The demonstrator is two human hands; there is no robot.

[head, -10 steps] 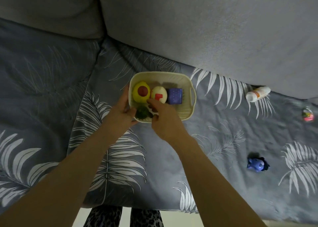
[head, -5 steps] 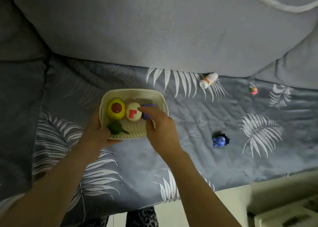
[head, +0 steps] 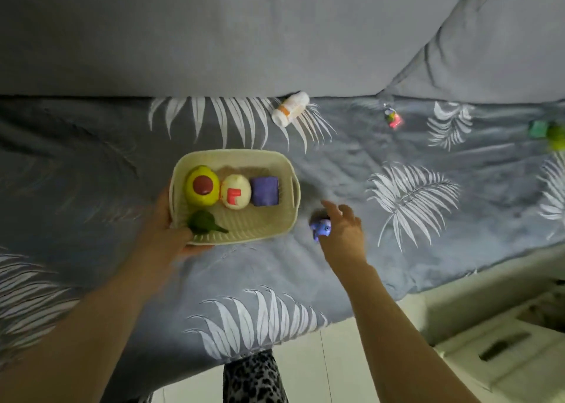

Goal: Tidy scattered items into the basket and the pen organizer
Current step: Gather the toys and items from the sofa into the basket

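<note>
A cream basket sits on the leaf-print cover. It holds a yellow-green avocado toy, a cream ball with a red mark, a purple cube and a dark green piece. My left hand grips the basket's near left rim. My right hand is just right of the basket, fingers spread over a small blue toy and touching it; a closed grip is not visible. No pen organizer is in view.
A white bottle with an orange band lies by the grey cushions. A pink and green trinket and green items lie far right. The cover's front edge drops to the floor; pale furniture stands lower right.
My right hand left the basket and moved right to the blue toy. The view swung right, bringing more of the cover's right side into sight. My left hand stays on the basket.
</note>
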